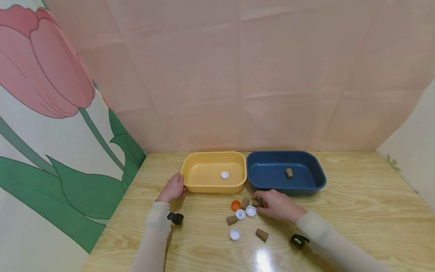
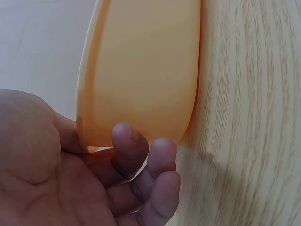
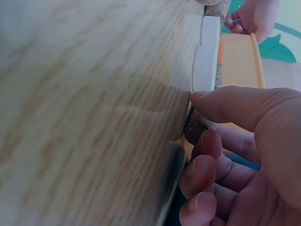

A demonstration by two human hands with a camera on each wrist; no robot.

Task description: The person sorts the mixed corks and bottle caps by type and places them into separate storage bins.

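Close by right hand (image 1: 276,206): caps (image 1: 251,211), blue tray (image 1: 300,192)

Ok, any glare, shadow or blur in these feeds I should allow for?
Head: bright glare patch on the table, just below the nearest cork; left wrist: soft shadow on the table beside the fingers of the left hand; right wrist: table grain looks soft toward the upper left.
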